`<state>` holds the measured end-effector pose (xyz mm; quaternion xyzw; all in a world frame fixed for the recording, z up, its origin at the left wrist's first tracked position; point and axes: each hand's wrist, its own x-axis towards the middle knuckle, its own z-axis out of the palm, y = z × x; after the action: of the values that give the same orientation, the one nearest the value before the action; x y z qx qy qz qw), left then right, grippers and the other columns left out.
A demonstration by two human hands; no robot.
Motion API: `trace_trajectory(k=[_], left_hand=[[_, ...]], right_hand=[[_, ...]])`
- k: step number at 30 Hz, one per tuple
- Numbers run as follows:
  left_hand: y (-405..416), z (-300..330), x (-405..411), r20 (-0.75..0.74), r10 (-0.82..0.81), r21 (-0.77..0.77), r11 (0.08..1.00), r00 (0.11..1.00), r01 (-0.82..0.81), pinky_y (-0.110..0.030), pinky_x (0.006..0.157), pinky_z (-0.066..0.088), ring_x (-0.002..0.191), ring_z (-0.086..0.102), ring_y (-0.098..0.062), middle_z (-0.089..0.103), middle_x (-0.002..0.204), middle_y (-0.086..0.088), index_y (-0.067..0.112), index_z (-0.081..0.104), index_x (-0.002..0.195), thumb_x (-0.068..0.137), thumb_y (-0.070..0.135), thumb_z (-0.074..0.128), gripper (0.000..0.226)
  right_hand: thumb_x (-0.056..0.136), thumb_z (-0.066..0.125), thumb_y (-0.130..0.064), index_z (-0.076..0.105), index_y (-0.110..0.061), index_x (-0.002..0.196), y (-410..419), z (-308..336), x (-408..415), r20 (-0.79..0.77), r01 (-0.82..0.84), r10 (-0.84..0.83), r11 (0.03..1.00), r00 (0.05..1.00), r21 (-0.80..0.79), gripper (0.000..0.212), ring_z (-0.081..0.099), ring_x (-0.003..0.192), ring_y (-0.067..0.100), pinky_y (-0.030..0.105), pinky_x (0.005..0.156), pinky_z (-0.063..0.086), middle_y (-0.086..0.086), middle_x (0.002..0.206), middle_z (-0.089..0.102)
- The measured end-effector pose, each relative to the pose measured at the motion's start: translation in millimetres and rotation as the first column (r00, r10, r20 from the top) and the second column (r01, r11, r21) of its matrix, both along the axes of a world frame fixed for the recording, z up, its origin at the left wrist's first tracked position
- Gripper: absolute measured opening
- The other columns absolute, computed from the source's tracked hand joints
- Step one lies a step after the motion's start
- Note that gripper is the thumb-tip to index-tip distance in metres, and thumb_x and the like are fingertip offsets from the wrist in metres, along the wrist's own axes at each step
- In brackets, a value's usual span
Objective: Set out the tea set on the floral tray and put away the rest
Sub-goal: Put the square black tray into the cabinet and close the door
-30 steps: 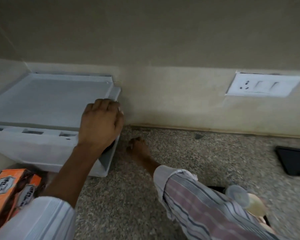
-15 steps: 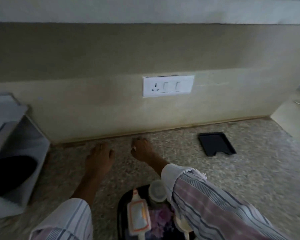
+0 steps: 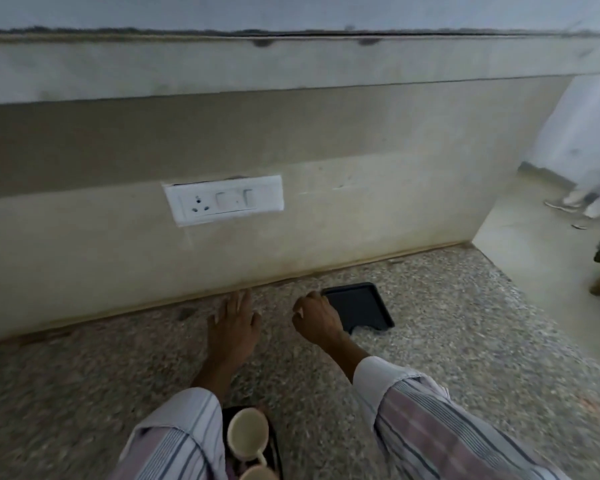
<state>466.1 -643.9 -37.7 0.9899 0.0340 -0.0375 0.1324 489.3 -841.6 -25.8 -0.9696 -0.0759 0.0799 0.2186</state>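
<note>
**Tea cups waiting at the near edge, both hands out over the tabletop**

Tea cups are sitting at the bottom edge of the view: one cream cup (image 3: 247,435) and the rim of a second cup (image 3: 259,473), on a dark tray (image 3: 277,453) whose pattern is mostly hidden between the striped sleeves. Going rightward over the speckled tabletop (image 3: 84,393), the left hand (image 3: 234,327) is lying flat with fingers spread, holding nothing. The right hand (image 3: 317,320) is hovering with loosely curled fingers, empty, overlapping the small black tray (image 3: 359,306). A white switch plate (image 3: 224,199) is sitting on the wall.
</note>
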Motion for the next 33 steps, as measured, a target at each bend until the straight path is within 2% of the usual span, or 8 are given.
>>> trace_trajectory(k=[9,12,14,17,21,25,29,33], left_hand=[[-79.5,-46.9,9.2,-0.099,-0.076,-0.074,0.995,0.992,0.069,-0.055,0.12,0.014,0.154,0.011,-0.029,0.006,0.168,-0.001,0.03,0.01,0.158,0.105,0.043,0.026,0.058],[-96.7,-59.5,12.7,-0.084,-0.066,-0.082,0.995,0.994,0.059,-0.054,0.123,0.013,0.154,0.01,-0.028,0.005,0.168,-0.002,0.028,0.011,0.159,0.105,0.043,0.025,0.057],[-105.0,-69.1,14.8,-0.072,-0.059,-0.065,0.996,0.996,0.054,-0.052,0.123,0.011,0.154,0.009,-0.027,0.006,0.168,-0.001,0.028,0.011,0.159,0.105,0.043,0.024,0.057],[-111.0,-81.9,11.2,-0.122,-0.076,-0.031,0.997,0.99,0.072,-0.058,0.121,0.014,0.153,0.019,-0.027,0.018,0.166,-0.003,0.029,0.02,0.157,0.102,0.047,0.022,0.058],[-115.3,-109.9,13.7,-0.104,0.015,-0.027,0.999,0.995,-0.018,-0.059,0.107,0.023,0.134,0.052,-0.03,0.054,0.146,-0.004,0.027,0.057,0.139,0.093,0.048,0.033,0.056],[-117.4,-109.2,11.2,-0.035,-0.004,0.028,1.0,0.999,0.005,-0.057,0.109,0.022,0.134,0.053,-0.026,0.055,0.145,-0.001,0.03,0.058,0.138,0.093,0.049,0.036,0.054],[-117.8,-113.4,12.4,-0.027,0.018,0.044,0.999,0.999,-0.017,-0.058,0.109,0.022,0.136,0.051,-0.026,0.054,0.147,0.0,0.03,0.057,0.139,0.094,0.049,0.034,0.054],[-116.4,-115.2,13.6,-0.056,-0.014,0.041,0.999,0.998,0.016,-0.058,0.109,0.022,0.135,0.052,-0.026,0.055,0.146,-0.001,0.029,0.059,0.136,0.093,0.046,0.034,0.053]], right_hand=[[0.102,0.041,-0.027,0.062,-0.016,0.107,-69.6,-35.6,-5.7,0.059,0.147,-0.141,0.983,0.988,-0.108,0.024,0.053,0.107,0.032,0.043,0.083,0.051,0.008,0.114,0.055],[0.103,0.043,-0.027,0.059,-0.019,0.115,-87.9,-47.4,-8.9,0.121,0.228,-0.216,0.969,0.969,-0.097,0.022,0.052,0.107,0.026,0.037,0.084,0.049,0.006,0.118,0.057],[0.101,0.048,-0.03,0.055,-0.02,0.123,-103.4,-53.3,-6.1,0.143,0.298,-0.281,0.948,0.949,-0.114,0.025,0.05,0.116,0.026,0.037,0.093,0.046,0.007,0.128,0.053],[0.097,0.051,-0.035,0.044,-0.021,0.137,-125.7,-63.2,2.4,0.158,0.399,-0.378,0.907,0.912,-0.134,0.043,0.04,0.134,0.032,0.046,0.107,0.041,0.011,0.147,0.041],[0.097,0.052,-0.038,0.034,-0.022,0.145,-145.3,-76.8,18.1,0.032,0.518,-0.517,0.855,0.855,-0.035,0.054,0.036,0.138,0.039,0.052,0.109,0.037,0.017,0.15,0.038],[0.097,0.052,-0.032,0.033,-0.019,0.142,-147.7,-84.6,24.7,-0.012,0.515,-0.515,0.856,0.857,0.051,0.05,0.046,0.124,0.039,0.047,0.1,0.042,0.019,0.134,0.047],[0.095,0.057,-0.027,0.04,-0.014,0.137,-143.3,-87.4,32.7,-0.113,0.526,-0.515,0.842,0.85,0.117,0.047,0.048,0.124,0.04,0.047,0.102,0.042,0.021,0.133,0.048],[0.097,0.053,-0.02,0.048,-0.011,0.135,-137.1,-89.4,34.7,-0.116,0.534,-0.522,0.83,0.845,0.161,0.039,0.05,0.124,0.038,0.044,0.101,0.044,0.02,0.133,0.054]])
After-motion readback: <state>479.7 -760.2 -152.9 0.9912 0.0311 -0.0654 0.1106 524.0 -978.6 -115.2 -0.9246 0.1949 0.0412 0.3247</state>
